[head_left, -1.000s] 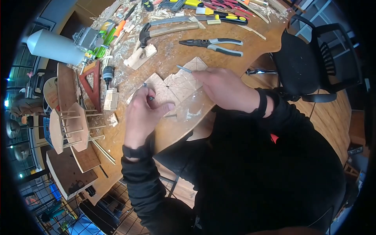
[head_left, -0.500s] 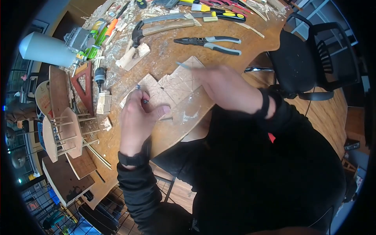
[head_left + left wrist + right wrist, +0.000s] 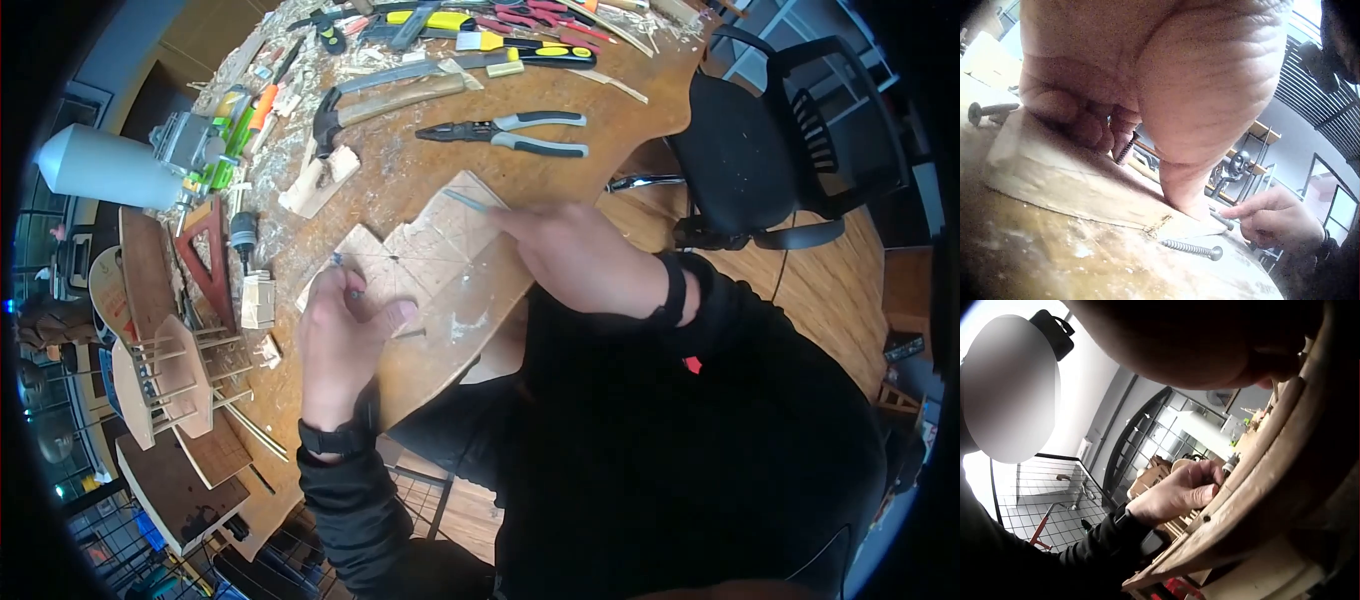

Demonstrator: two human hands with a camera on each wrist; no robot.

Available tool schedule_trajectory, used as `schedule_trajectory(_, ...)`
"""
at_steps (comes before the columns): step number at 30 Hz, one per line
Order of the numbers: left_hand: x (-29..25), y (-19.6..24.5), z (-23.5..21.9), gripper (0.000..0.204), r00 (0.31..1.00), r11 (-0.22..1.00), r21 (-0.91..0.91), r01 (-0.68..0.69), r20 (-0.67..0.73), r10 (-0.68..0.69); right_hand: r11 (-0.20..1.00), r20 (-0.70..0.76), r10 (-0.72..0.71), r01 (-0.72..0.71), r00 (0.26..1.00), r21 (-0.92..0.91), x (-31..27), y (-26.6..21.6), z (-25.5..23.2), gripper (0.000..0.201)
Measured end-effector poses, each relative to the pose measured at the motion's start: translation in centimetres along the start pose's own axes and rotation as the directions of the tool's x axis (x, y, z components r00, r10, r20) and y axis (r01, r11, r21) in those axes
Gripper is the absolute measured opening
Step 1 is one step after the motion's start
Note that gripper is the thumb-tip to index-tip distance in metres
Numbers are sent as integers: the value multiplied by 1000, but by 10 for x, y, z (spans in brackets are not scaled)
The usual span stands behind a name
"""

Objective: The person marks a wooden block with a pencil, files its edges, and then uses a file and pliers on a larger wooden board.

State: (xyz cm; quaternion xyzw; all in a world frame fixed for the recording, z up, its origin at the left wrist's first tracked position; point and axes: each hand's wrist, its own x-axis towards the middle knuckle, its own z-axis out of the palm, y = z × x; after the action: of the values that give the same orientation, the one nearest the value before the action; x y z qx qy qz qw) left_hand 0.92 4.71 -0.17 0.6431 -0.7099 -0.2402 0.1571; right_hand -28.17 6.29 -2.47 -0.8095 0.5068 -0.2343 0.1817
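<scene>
A flat piece of pale wooden board, marked with crossing lines and notched along its far side, lies near the table's front edge. My left hand holds it at its left end, thumb on the face and fingers curled. A dark screw shows beneath those fingers in the left wrist view. Another screw sticks out by the board's near edge, and a third screw lies beyond its left end. Over the board's right end, my right hand pinches a thin grey rod; its kind is unclear.
Wire pliers and a claw hammer lie behind the board. A red set square, a small wooden model and a spray gun stand left. Wood shavings and tools cover the back. A black chair stands right.
My right hand, blurred half a second ago, has moved slightly right across the board with the rod, toward its far corner. My left hand keeps its place. The head view has shifted a little.
</scene>
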Motion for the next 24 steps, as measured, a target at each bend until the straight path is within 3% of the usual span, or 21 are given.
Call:
schedule_trajectory(3, 2, 3, 2, 56, 1000, 1000, 16, -2, 13, 2, 995, 40, -75, 77, 996, -70, 23, 15, 3, 35)
schedule_trajectory(4, 1, 4, -1, 56, 999, 1000, 17, 20, 47, -21, 1000, 91, -9, 10, 996, -18, 20, 11, 3, 32)
schedule_trajectory(7, 3, 1, -9, 56, 997, 999, 7, 50, 50, -50, 998, -56, 54, -53, 997, 21, -3, 2, 8, 26)
schedule_trajectory(8, 4, 0, -7, 55, 998, 999, 3, 40, 57, -40, 1000, -80, -11, 11, 997, 4, 1, 7, 7, 23)
schedule_trajectory(9, 4, 1, -5, 54, 997, 1000, 2, 24, 79, -24, 1000, -81, 12, -12, 997, 3, 4, 9, 7, 23)
schedule_trajectory(11, 4, -1, 0, 53, 997, 1000, -8, 7, 81, -6, 996, 51, -3, 8, 999, -88, 18, 13, 5, 27)
schedule_trajectory(13, 3, -6, -5, 53, 999, 1000, -13, 16, 41, -16, 996, -8, -55, 54, 998, -67, 10, 11, 13, 29)
schedule_trajectory(15, 2, 0, -5, 50, 999, 1000, -28, 8, 52, -7, 999, -86, 49, -46, 995, 28, 0, 8, 21, 26)
schedule_trajectory(16, 7, -19, 1, 49, 996, 988, -140, -66, 44, 73, 994, -125, -110, 107, 986, -31, -4, 13, 19, 26)
schedule_trajectory(17, 13, -25, 10, 47, 984, 951, -265, -161, 31, 175, 997, -32, -50, 48, 998, -62, 0, 14, 18, 29)
schedule_trajectory(18, 14, -34, 16, 47, 989, 952, -275, -138, 9, 146, 995, -21, -16, 14, 1000, -98, -7, 21, 6, 29)
schedule_trajectory(19, 21, -17, 13, 47, 992, 957, -259, -129, -30, 126, 996, 9, -30, 31, 1000, -79, -1, 16, 4, 30)
schedule_trajectory(21, 8, -3, 2, 46, 989, 988, -65, -138, 35, 141, 996, -137, -90, 91, 986, -3, -5, 12, 4, 30)
schedule_trajectory(22, 2, -2, 0, 44, 997, 993, -99, -66, 35, 70, 1000, -126, -1, 3, 992, 19, -7, 13, 11, 20)
schedule_trajectory(24, 22, 1, 9, 45, 989, 977, -166, -137, 36, 145, 999, -152, -32, 30, 988, -15, -14, 18, -2, 28)
